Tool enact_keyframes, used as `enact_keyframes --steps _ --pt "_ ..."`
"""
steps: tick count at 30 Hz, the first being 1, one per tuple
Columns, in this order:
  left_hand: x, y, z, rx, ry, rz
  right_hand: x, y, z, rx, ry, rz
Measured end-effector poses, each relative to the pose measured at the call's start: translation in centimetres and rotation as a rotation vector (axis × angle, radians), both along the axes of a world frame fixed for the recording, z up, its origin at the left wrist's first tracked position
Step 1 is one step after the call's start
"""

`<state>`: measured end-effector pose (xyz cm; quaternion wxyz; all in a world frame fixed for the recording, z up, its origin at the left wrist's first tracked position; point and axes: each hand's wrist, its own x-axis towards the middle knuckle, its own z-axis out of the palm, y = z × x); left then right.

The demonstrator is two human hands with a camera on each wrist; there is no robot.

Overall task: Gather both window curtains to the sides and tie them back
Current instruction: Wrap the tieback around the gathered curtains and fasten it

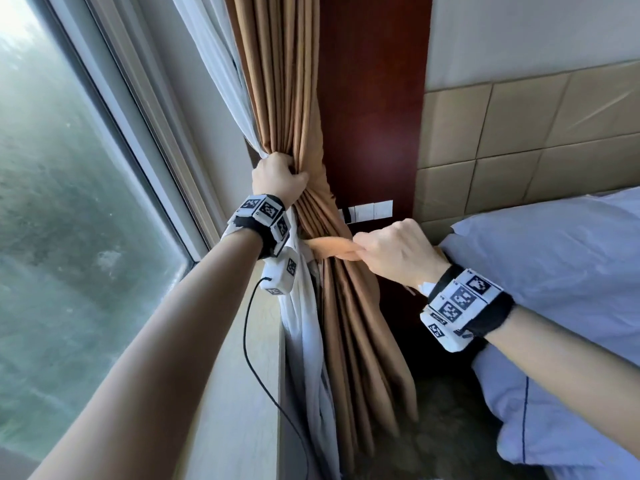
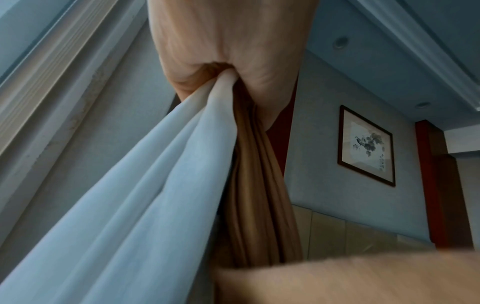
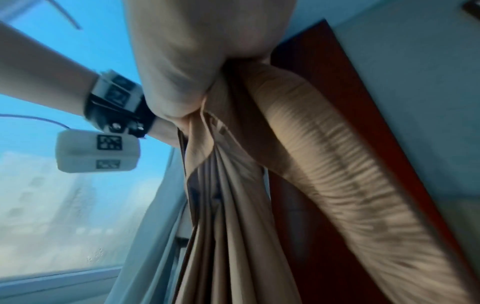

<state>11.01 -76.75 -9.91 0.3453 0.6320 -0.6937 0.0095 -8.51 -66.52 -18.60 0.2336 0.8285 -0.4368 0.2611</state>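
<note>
The left hand (image 1: 277, 180) is clenched around both curtains at once, bunching the brown curtain (image 1: 287, 98) and the white sheer curtain (image 1: 214, 57) into one tight neck. Just below that grip and a little to its right, the right hand (image 1: 394, 251) has its fingers curled around a tan tie-back band (image 1: 332, 249), which runs across the front of the gathered folds toward the sheer. Under the band the brown folds fan out and hang down, with the sheer falling beside them on the window side. From the right wrist, the band (image 3: 337, 164) shows as a ribbed strip arching down from the fist. Behind the bundle stands a dark red wood panel (image 1: 374, 98) with a white switch plate (image 1: 372, 211). The window (image 1: 69, 202) lies left of the left arm; a bed with a white pillow (image 1: 554, 254) sits right of the right hand. From the left wrist, a framed picture (image 2: 366, 146) hangs on the wall.
</note>
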Motion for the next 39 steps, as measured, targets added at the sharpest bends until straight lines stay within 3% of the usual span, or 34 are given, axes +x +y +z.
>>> enact_keyframes --steps 3,7,13,16,24,27,30,32,34,36,39 --pt "0.3 -0.4 0.0 0.008 0.007 -0.004 -1.3 0.7 1.7 -0.261 -0.030 0.115" --pt "1.1 -0.8 0.0 0.001 0.023 -0.003 -5.5 1.8 3.6 -0.504 -0.073 0.129" --pt "0.2 -0.7 0.2 0.014 0.024 -0.038 -8.6 0.9 2.7 -0.570 -0.023 0.063" --pt "-0.2 -0.6 0.1 0.002 0.014 -0.057 -10.7 -0.6 1.1 -0.392 -0.015 0.004" --pt "0.5 -0.6 -0.4 -0.023 0.006 -0.056 -9.3 -2.7 -2.4 0.456 0.009 -0.116" --pt "0.5 -0.6 -0.3 -0.014 0.011 -0.044 -5.9 -3.5 -3.2 0.925 -0.159 -0.118" --pt "0.3 -0.8 -0.4 0.001 0.025 -0.031 -1.3 -4.1 -3.2 1.279 -0.580 0.139" --pt "0.2 -0.9 -0.4 0.004 0.025 -0.024 1.3 -4.6 -2.5 1.355 -0.787 0.197" --pt "0.3 -0.9 -0.4 0.000 0.017 -0.018 2.9 -5.1 -1.7 1.374 -0.936 0.144" --pt "0.5 -0.8 -0.4 -0.004 0.013 -0.007 3.3 -5.5 -1.4 1.302 -0.971 0.113" --pt "0.7 -0.9 -0.6 -0.010 0.009 -0.009 3.7 -5.5 -1.5 1.254 -1.001 0.237"
